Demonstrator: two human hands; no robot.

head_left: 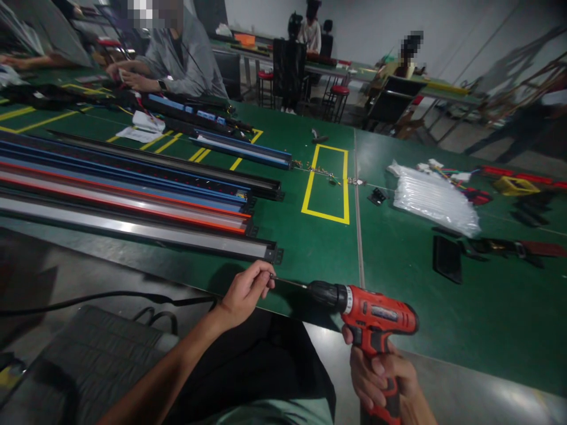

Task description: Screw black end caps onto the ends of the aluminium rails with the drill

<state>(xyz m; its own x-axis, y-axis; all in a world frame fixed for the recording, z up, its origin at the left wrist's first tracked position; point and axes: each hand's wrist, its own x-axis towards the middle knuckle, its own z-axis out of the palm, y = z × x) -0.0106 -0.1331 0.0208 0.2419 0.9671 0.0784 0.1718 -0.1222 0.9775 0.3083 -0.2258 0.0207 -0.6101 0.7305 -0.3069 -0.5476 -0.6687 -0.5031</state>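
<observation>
My right hand (pixel 376 372) is wrapped round the handle of a red and black cordless drill (pixel 381 313), which points left. A long thin driver bit (pixel 290 283) sticks out of its black chuck. At the tip of the bit, my left hand (pixel 250 286) pinches with thumb and fingers; a small dark piece shows there, too small to name. Just beyond my left hand is the end of a long grey metal profile (pixel 177 232) with a black bracket at its end. Alongside it lie an orange-edged profile (pixel 177 208) and a blue one (pixel 155 177).
On the green table (pixel 487 330), small metal parts lie by a yellow taped rectangle (pixel 325 221). To the right are a plastic-wrapped bundle (pixel 432 198) and a black phone-like slab (pixel 447 258). A person in a grey top (pixel 190 65) sits across the table.
</observation>
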